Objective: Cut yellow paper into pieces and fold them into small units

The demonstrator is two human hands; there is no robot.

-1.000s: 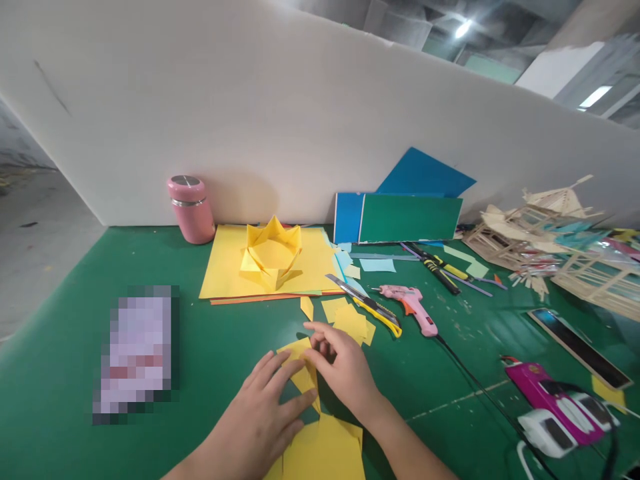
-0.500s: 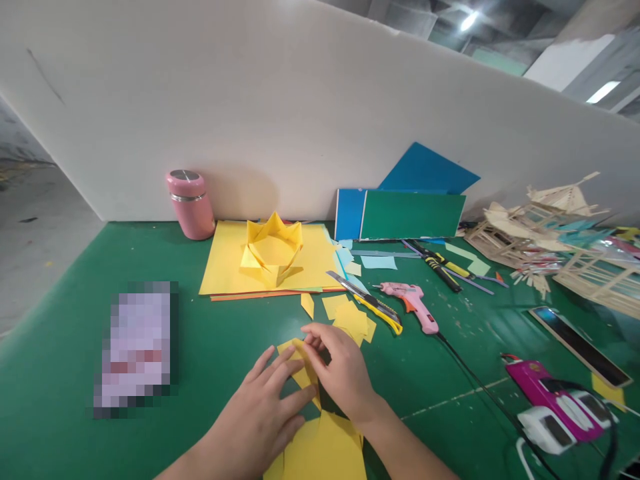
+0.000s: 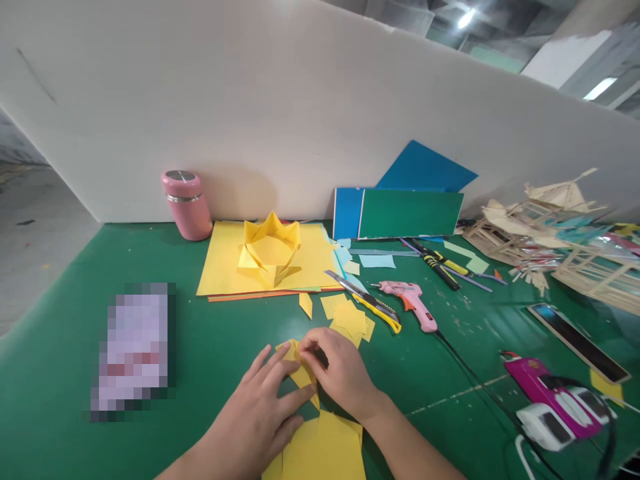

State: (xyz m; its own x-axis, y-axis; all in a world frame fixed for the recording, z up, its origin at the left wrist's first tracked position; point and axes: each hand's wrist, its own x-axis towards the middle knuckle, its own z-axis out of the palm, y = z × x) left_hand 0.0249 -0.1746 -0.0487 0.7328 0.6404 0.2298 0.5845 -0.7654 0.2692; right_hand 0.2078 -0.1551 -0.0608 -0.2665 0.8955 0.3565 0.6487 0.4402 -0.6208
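Observation:
My left hand lies flat with fingers spread on a folded yellow paper piece on the green table mat. My right hand is curled over the same piece, its fingertips pinching the paper's upper edge. A larger yellow sheet lies under my wrists at the near edge. Farther back a folded yellow paper crown stands on a stack of yellow sheets.
Yellow paper scraps, a yellow utility knife and a pink glue gun lie behind my hands. A pink flask stands by the white wall. Blue and green boards, wooden stick models and a pink-white device are at right.
My right hand has curled tighter and drawn its fingertips down onto the folded yellow piece. My left hand stays flat on the paper, almost unmoved.

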